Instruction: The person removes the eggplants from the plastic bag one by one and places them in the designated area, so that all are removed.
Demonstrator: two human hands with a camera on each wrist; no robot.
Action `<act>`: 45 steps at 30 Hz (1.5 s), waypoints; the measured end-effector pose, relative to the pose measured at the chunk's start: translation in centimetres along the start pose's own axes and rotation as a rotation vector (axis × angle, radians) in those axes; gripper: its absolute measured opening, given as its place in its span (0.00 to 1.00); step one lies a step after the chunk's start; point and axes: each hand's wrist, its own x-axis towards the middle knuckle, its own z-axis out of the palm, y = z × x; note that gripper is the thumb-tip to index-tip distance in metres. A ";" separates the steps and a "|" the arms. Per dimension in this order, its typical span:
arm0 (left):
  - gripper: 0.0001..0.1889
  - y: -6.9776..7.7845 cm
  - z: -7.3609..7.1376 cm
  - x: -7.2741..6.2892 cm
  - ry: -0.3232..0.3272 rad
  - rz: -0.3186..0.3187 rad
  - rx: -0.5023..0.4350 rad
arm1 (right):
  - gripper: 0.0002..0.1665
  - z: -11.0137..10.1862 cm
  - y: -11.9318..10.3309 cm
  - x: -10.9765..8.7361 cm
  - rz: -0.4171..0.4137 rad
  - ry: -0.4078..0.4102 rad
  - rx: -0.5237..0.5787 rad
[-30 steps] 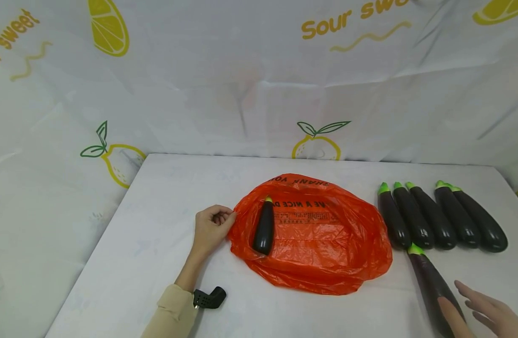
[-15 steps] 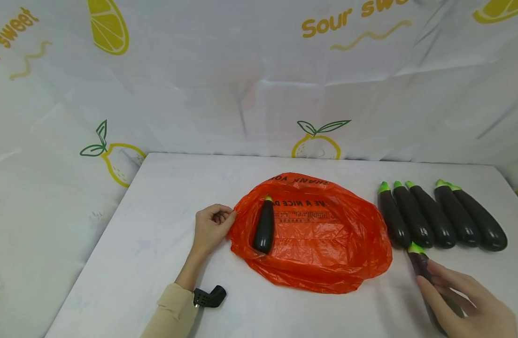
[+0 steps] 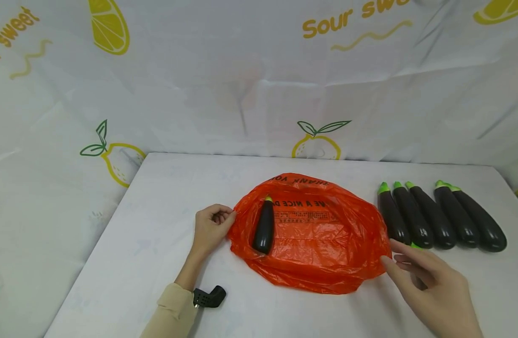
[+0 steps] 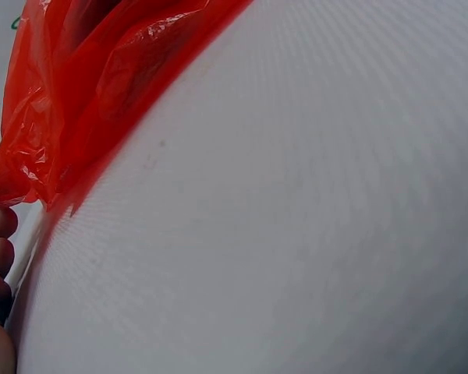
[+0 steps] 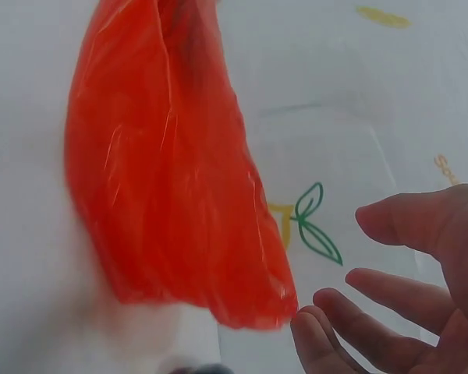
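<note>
An orange-red plastic bag lies spread with its mouth facing up in the head view. One dark eggplant with a green tip rests inside at its left. My left hand pinches the bag's left rim between thumb and fingers; the left wrist view shows the gathered plastic at the fingertips. At the right rim, my right hand reaches with thumb and fingers apart, its fingertips right at the plastic. Mostly hidden behind this hand is another eggplant, with its green stem showing.
Several eggplants lie side by side to the right of the bag, green ends pointing away. Everything lies on a white-covered table. Behind it hangs a white cloth printed with lemons. A black wrist mount sits at the left sleeve.
My right hand has come in from the lower right, over the near eggplant, and moved up and left to the bag's right rim. The left hand and bag have stayed put.
</note>
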 end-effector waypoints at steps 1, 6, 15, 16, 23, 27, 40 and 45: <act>0.03 0.0 0.0 0.0 -0.001 -0.002 0.002 | 0.29 0.2 -0.4 0.1 -0.020 -0.004 0.019; 0.03 0.1 -0.1 0.0 0.000 -0.007 0.012 | 0.27 1.0 -2.6 1.0 -0.113 -0.015 0.108; 0.03 0.7 0.0 0.0 0.002 -0.015 0.005 | 0.24 2.8 -6.2 1.8 -0.235 -0.055 0.223; 0.03 0.7 0.0 0.0 0.006 -0.015 0.006 | 0.23 3.1 -6.5 1.9 -0.245 -0.065 0.231; 0.03 0.0 -0.2 0.0 0.003 -0.007 0.003 | 0.22 5.7 -8.3 2.5 -0.279 -0.157 0.323; 0.03 0.0 -0.2 0.0 0.002 -0.010 0.003 | 0.22 7.6 -9.2 2.7 -0.282 -0.208 0.362; 0.02 2.1 0.0 0.0 0.014 -0.033 0.012 | 0.30 12.6 -11.8 2.9 -0.173 -0.333 0.415; 0.03 3.5 -0.2 0.0 0.022 -0.010 0.002 | 0.31 13.6 -12.1 2.7 -0.204 -0.309 0.371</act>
